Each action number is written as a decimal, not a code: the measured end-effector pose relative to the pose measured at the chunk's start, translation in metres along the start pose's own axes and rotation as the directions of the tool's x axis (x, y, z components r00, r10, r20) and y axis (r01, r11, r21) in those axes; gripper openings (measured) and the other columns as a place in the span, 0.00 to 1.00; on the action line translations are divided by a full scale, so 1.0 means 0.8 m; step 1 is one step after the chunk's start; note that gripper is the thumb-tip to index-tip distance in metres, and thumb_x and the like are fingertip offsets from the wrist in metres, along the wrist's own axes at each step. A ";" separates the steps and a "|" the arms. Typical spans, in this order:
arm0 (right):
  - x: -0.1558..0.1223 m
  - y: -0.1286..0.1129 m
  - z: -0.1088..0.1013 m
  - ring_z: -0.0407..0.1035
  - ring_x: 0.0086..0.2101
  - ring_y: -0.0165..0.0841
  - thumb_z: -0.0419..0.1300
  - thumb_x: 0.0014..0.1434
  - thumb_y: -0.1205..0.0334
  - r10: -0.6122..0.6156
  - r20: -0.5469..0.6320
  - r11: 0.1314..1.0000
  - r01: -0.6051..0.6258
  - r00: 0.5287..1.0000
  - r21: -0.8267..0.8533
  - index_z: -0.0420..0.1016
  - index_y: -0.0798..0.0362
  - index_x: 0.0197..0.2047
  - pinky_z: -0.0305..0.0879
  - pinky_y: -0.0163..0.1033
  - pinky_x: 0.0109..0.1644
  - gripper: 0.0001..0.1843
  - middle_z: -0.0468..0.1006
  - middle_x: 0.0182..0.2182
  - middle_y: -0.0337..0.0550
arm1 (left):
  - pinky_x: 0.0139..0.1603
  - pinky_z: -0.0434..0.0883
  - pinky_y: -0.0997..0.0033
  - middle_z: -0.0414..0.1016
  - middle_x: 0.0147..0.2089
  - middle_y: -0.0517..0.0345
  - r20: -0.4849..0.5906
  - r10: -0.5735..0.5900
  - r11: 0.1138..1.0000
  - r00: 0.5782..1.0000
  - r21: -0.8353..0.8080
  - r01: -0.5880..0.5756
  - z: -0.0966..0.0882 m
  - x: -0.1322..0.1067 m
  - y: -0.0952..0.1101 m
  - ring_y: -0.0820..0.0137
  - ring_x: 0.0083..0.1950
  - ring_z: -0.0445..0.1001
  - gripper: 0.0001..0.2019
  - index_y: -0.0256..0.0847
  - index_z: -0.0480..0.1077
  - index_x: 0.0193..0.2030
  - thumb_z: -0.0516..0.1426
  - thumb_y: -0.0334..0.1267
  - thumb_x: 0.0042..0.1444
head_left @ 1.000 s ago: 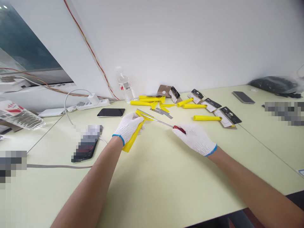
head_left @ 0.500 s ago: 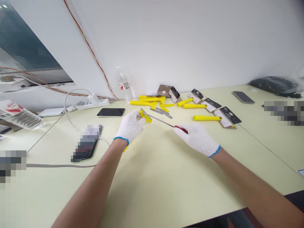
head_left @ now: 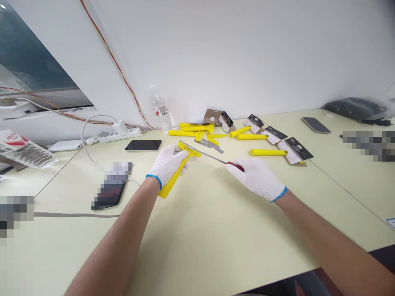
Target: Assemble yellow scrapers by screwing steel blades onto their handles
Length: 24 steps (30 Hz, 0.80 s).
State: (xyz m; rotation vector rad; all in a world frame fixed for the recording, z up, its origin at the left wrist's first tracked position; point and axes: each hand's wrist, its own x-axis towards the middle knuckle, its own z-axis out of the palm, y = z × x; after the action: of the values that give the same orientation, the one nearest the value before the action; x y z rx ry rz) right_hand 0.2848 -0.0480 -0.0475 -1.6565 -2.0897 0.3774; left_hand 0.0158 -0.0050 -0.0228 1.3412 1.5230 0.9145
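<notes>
My left hand (head_left: pixel 169 162), in a white knit glove with a blue cuff, is closed round a yellow scraper (head_left: pixel 173 177). The scraper's wide head points away from me and its handle slants back toward me. My right hand (head_left: pixel 256 177), gloved alike, grips the red handle of a screwdriver (head_left: pixel 210 156). Its long metal shaft reaches left to the scraper's head, by the screws; exact tip contact is too small to tell. Just beyond the shaft lie several loose metal blades (head_left: pixel 212 144) on the table.
More yellow scrapers (head_left: pixel 188 133) lie behind, and carded ones (head_left: pixel 268 152) to the right. A water bottle (head_left: pixel 162 113) stands by the wall. Phones (head_left: pixel 143 145) lie around, with a power strip (head_left: pixel 120 134) at left. A dark plastic bag (head_left: pixel 354 110) sits far right.
My left hand has turned the scraper, so its handle and the front of its head now show more. My right hand with the screwdriver has stayed nearly in place.
</notes>
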 end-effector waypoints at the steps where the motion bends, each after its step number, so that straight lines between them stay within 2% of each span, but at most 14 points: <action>1: 0.000 0.001 0.000 0.57 0.24 0.28 0.51 0.71 0.47 -0.005 -0.005 1.000 0.005 1.000 -0.004 0.69 0.55 0.30 0.48 0.36 0.31 0.23 0.67 0.23 0.39 | 0.38 0.78 0.70 0.77 0.44 0.53 0.009 -0.015 1.000 1.000 -0.002 0.015 0.001 -0.001 0.000 0.72 0.38 0.77 0.15 0.34 0.73 0.54 0.60 0.44 0.69; 4: 0.001 0.003 0.000 0.55 0.24 0.27 0.52 0.72 0.48 -0.028 -0.023 1.000 0.028 0.999 -0.014 0.67 0.55 0.30 0.46 0.36 0.31 0.23 0.66 0.23 0.38 | 0.42 0.79 0.67 0.77 0.48 0.51 0.034 -0.051 0.999 0.998 -0.016 0.052 0.003 -0.002 0.002 0.70 0.42 0.78 0.16 0.34 0.73 0.56 0.60 0.45 0.69; 8: 0.001 0.002 0.000 0.54 0.25 0.26 0.52 0.72 0.49 -0.055 -0.035 0.998 0.055 0.998 -0.001 0.65 0.55 0.30 0.45 0.36 0.32 0.22 0.65 0.23 0.37 | 0.41 0.79 0.67 0.77 0.48 0.51 0.062 -0.080 0.995 0.995 -0.048 0.083 0.004 -0.003 0.006 0.70 0.42 0.78 0.16 0.34 0.73 0.56 0.60 0.44 0.69; 17: 0.000 0.000 0.001 0.53 0.25 0.26 0.51 0.72 0.47 -0.064 -0.031 0.998 0.063 0.997 -0.011 0.60 0.55 0.28 0.45 0.36 0.31 0.24 0.57 0.22 0.36 | 0.44 0.80 0.64 0.77 0.50 0.50 0.122 -0.107 0.989 0.987 -0.092 0.119 0.006 -0.002 0.009 0.68 0.45 0.78 0.17 0.35 0.73 0.57 0.60 0.44 0.69; 24: 0.000 -0.001 0.001 0.54 0.24 0.27 0.52 0.71 0.47 -0.051 -0.035 0.999 0.051 0.998 -0.016 0.62 0.54 0.28 0.45 0.37 0.30 0.24 0.61 0.22 0.37 | 0.45 0.80 0.63 0.77 0.51 0.49 0.137 -0.115 0.985 0.984 -0.114 0.131 0.004 0.001 0.006 0.68 0.46 0.78 0.17 0.35 0.72 0.58 0.60 0.44 0.69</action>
State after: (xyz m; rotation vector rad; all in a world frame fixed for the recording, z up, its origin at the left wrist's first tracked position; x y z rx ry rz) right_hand 0.2841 -0.0478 -0.0476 -1.6035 -2.1091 0.3136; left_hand 0.0207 -0.0039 -0.0198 1.1821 1.4100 0.8133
